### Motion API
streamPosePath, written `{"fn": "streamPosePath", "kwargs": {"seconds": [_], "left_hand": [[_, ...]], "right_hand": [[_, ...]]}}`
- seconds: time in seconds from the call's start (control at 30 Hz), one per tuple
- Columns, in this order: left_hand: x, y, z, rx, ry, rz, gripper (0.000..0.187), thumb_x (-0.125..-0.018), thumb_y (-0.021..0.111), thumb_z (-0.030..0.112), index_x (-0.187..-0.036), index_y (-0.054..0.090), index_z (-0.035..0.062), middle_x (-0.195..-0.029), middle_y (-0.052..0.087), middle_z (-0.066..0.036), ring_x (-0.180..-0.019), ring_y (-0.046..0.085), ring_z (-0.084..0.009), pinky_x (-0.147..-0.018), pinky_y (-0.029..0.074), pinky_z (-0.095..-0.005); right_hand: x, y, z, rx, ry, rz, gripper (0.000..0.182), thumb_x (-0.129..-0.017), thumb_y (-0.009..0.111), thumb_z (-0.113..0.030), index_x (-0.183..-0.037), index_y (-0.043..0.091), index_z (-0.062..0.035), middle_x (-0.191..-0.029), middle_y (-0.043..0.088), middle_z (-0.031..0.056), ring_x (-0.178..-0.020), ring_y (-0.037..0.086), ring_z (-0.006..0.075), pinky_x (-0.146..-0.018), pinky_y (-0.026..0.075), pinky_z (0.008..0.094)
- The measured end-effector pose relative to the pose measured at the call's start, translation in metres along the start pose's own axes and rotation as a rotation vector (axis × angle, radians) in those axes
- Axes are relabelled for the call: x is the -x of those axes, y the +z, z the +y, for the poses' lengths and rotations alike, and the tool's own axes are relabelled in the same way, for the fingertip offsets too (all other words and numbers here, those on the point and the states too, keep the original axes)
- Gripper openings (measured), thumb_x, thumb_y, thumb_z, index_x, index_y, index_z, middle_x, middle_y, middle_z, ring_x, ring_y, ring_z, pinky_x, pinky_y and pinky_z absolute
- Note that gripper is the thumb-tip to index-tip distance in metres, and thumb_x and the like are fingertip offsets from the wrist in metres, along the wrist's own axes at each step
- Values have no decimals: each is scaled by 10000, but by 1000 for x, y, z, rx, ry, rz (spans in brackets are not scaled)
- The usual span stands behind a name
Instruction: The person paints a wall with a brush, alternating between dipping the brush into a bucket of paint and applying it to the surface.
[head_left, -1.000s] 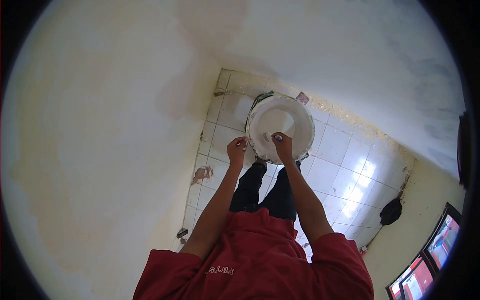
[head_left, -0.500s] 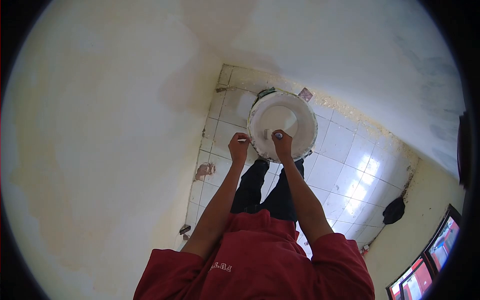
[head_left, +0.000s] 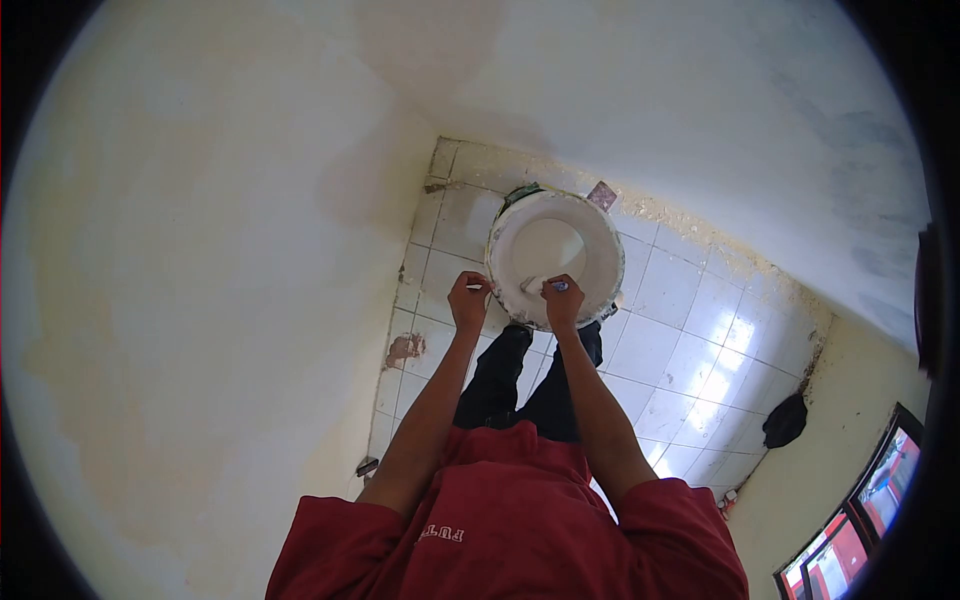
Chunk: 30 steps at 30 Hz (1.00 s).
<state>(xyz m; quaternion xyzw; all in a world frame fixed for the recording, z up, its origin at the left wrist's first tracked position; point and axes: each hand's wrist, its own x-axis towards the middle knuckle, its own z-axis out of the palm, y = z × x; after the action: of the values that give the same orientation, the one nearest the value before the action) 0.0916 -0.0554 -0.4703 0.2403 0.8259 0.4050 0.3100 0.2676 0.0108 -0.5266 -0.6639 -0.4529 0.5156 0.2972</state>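
A large round bucket (head_left: 500, 245) with a paint-smeared rim stands in front of my feet, with whitish paint (head_left: 545, 250) in the bottom. Over its near inner side, my right hand (head_left: 563, 302) is closed around a paintbrush (head_left: 534, 286). The pale brush head points left, and a bluish handle end shows above the fist. My left hand (head_left: 468, 303) is just outside the left rim, its fingers pinched on a slim white thing (head_left: 474, 287) too small to name.
White floor tiles (head_left: 640, 345) surround the bucket, bounded by a patchy wall (head_left: 230, 260) at left. A reddish scrap (head_left: 602, 195) lies behind the bucket. At right are a black bag-like thing (head_left: 786, 420) and a window (head_left: 850, 530).
The paintbrush has tilted and shifted slightly down and left within the bucket. My left hand has dropped a little along the rim. The whole view has shifted slightly.
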Motion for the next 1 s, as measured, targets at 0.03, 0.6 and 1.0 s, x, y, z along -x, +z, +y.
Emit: {"fn": "streamPosePath", "kwargs": {"seconds": [0.03,0.6,1.0], "left_hand": [[-1,0,1,1,1,1,231,-720,810,16,-872,638,43,-817,698,-72,-777,684,-204,-723,528,-332],[-6,0,-16,9,25,-40,234,-735,808,26,-909,651,34,-826,707,-65,-760,689,-159,-661,552,-295],[-6,-3,-12,-48,130,-18,205,-744,801,25,-889,657,44,-822,704,-63,-757,686,-174,-674,548,-310]], "right_hand": [[0,0,0,0,-2,0,74,-793,731,-48,-803,691,13,-661,691,116,-592,683,168,-576,528,303],[-32,-29,-58,531,-630,-875,225,-685,614,104,-825,719,-38,-895,736,91,-885,694,273,-812,537,376],[-10,-39,-46,-558,138,-119,91,-816,701,58,-901,671,48,-846,672,107,-769,681,181,-732,638,321]]}}
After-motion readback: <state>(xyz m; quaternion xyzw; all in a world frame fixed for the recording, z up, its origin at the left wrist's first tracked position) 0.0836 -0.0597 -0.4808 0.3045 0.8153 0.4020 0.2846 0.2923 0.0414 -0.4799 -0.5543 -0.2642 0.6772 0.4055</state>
